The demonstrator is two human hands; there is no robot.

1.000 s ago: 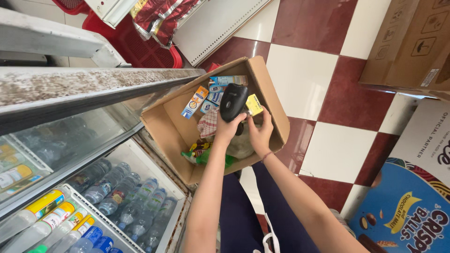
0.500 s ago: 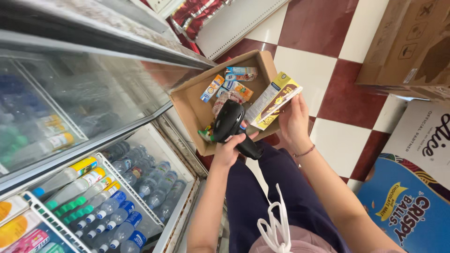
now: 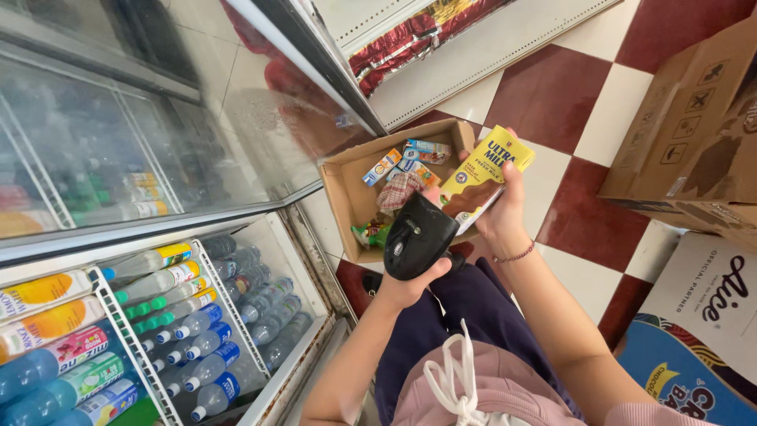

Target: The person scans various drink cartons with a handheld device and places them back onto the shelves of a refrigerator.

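At centre frame, the left hand point(image 3: 410, 288) grips a black handheld scanner point(image 3: 418, 237), apparently aimed at a yellow milk carton point(image 3: 481, 180) clamped in the right hand point(image 3: 505, 209), above an open cardboard box point(image 3: 347, 189) of small cartons.

I see a floor of dark red and white square tiles point(image 3: 583, 213). An open brown cardboard box point(image 3: 347, 193) holding small cartons sits on it, with larger brown cardboard boxes point(image 3: 694, 150) nearby at right.
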